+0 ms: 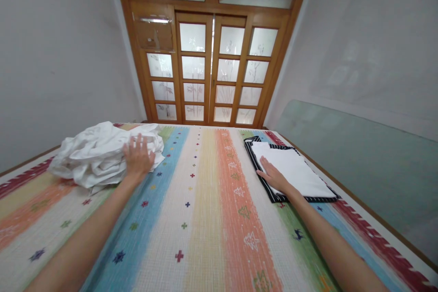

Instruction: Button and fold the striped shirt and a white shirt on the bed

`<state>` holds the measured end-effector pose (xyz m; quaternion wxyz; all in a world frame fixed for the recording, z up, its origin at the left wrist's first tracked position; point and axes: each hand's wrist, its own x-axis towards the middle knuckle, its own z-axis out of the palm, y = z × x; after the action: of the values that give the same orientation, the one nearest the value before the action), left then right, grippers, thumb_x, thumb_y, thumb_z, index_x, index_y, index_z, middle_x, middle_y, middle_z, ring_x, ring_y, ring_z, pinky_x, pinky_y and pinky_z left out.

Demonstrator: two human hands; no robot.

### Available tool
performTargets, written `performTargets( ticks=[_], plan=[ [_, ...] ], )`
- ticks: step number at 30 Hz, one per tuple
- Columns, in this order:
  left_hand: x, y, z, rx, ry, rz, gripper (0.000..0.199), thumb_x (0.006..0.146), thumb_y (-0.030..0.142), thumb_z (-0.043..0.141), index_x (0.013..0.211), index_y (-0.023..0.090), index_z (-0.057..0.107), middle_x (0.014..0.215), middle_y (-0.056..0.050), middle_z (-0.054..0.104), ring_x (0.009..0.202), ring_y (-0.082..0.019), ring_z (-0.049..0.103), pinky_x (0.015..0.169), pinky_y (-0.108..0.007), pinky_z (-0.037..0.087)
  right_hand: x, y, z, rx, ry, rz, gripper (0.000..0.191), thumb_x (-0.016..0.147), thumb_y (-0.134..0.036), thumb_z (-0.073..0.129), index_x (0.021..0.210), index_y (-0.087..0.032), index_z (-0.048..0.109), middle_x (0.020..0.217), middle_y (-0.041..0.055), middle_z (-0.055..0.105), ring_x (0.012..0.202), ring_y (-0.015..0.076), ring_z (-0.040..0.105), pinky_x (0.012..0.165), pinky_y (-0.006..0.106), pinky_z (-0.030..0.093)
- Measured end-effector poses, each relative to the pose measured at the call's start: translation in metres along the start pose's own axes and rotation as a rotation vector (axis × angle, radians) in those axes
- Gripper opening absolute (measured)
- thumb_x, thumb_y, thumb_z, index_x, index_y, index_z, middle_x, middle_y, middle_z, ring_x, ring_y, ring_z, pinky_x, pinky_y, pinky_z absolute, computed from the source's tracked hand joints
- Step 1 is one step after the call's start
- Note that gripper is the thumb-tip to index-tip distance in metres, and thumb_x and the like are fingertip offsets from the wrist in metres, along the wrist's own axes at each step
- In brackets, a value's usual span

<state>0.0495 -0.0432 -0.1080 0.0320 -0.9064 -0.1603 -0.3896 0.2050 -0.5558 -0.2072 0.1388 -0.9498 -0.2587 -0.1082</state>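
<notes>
A crumpled heap of white cloth [92, 153] lies at the left on the striped bedspread [205, 219]. My left hand [138, 157] rests against the right side of this heap, its fingers spread and pointing away from me. To the right, a flat folded white cloth [297, 171] lies on top of a folded black cloth with white stripes [262, 180], whose edges show around it. My right hand [273, 177] lies flat on the left part of the white cloth, fingers extended towards the upper left.
Wooden doors with glass panes [210, 68] stand beyond the far edge of the bed. A pale green panel [359, 155] runs along the right wall. Plain walls rise on both sides.
</notes>
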Motion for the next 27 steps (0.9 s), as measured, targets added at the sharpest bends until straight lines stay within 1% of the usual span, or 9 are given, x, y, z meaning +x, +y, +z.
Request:
performTargets(
  ticks=[2,4,9,13,15,17,22,24,27],
  plan=[
    [0.003,-0.039,-0.016,0.108,0.039,-0.15,0.057,0.084,0.027,0.043,0.136,0.005,0.04,0.149,-0.02,0.035,0.137,-0.039,0.027,0.108,-0.057,0.021,0.0,0.002,0.001,0.027,0.016,-0.002,0.078,0.092,-0.063,0.029,0.149,-0.011,0.031,0.155,0.016,0.027,0.144,0.0289,0.021,0.117,0.048,0.022],
    [0.001,-0.065,-0.029,0.138,-0.076,-0.194,0.047,0.084,0.028,0.044,0.125,0.007,0.051,0.132,-0.02,0.052,0.123,-0.04,0.043,0.099,-0.055,0.033,0.002,0.004,0.0,0.069,0.022,0.011,0.078,0.09,-0.064,0.033,0.148,-0.013,0.034,0.154,0.0151,0.03,0.144,0.0299,0.023,0.117,0.049,0.023],
    [-0.003,-0.08,-0.044,0.039,-0.156,-0.169,0.03,0.084,0.018,0.036,0.102,0.012,0.059,0.103,-0.014,0.062,0.104,-0.033,0.055,0.086,-0.041,0.042,0.012,-0.012,-0.011,0.251,0.057,0.114,0.072,0.084,-0.062,0.047,0.14,-0.018,0.049,0.15,0.0131,0.04,0.141,0.0321,0.03,0.116,0.05,0.025],
    [0.0,-0.043,-0.052,-0.108,-0.088,-0.214,0.028,0.085,0.026,0.038,0.097,0.012,0.059,0.1,-0.016,0.065,0.096,-0.031,0.06,0.08,-0.036,0.044,0.022,-0.075,-0.023,0.461,0.192,0.031,0.057,0.082,-0.054,0.053,0.129,-0.021,0.058,0.143,0.0114,0.05,0.136,0.0305,0.04,0.115,0.05,0.027],
    [-0.003,-0.012,-0.058,-0.207,-0.111,-0.172,0.026,0.085,0.028,0.039,0.093,0.015,0.06,0.094,-0.014,0.067,0.09,-0.028,0.062,0.077,-0.034,0.045,0.025,-0.121,-0.028,0.629,0.149,-0.05,0.054,0.082,-0.054,0.053,0.125,-0.021,0.06,0.138,0.0114,0.054,0.131,0.0289,0.047,0.112,0.05,0.032],
    [-0.013,0.024,-0.063,-0.349,-0.154,-0.079,0.025,0.086,0.029,0.039,0.091,0.017,0.061,0.09,-0.011,0.068,0.087,-0.026,0.063,0.076,-0.032,0.046,0.025,-0.171,-0.034,0.862,0.004,-0.073,0.052,0.082,-0.055,0.055,0.122,-0.022,0.06,0.133,0.0125,0.058,0.12,0.0279,0.056,0.104,0.048,0.041],
    [-0.067,0.106,-0.065,-0.76,-0.311,0.261,0.021,0.088,0.02,0.04,0.095,0.019,0.06,0.097,-0.008,0.069,0.091,-0.021,0.063,0.083,-0.031,0.048,0.013,-0.265,-0.047,1.444,-0.594,-0.056,0.046,0.09,-0.06,0.044,0.118,-0.027,0.059,0.11,0.0067,0.069,0.089,0.0219,0.068,0.08,0.04,0.054],
    [-0.091,0.123,-0.06,-0.812,-0.343,0.272,0.022,0.087,0.017,0.041,0.1,0.019,0.059,0.099,-0.008,0.068,0.093,-0.021,0.063,0.083,-0.033,0.049,0.007,-0.281,-0.043,1.496,-0.548,-0.028,0.034,0.086,-0.055,0.054,0.106,-0.03,0.064,0.097,0.0017,0.071,0.081,0.0196,0.066,0.069,0.035,0.054],
    [-0.118,0.126,-0.051,-0.84,-0.353,0.321,0.029,0.086,0.014,0.042,0.111,0.018,0.056,0.107,-0.01,0.065,0.102,-0.022,0.06,0.089,-0.036,0.049,0.001,-0.283,-0.026,1.456,-0.304,0.098,0.016,0.075,-0.038,0.067,0.088,-0.03,0.068,0.081,-0.0012,0.069,0.071,0.0184,0.063,0.061,0.032,0.051]
  ],
)
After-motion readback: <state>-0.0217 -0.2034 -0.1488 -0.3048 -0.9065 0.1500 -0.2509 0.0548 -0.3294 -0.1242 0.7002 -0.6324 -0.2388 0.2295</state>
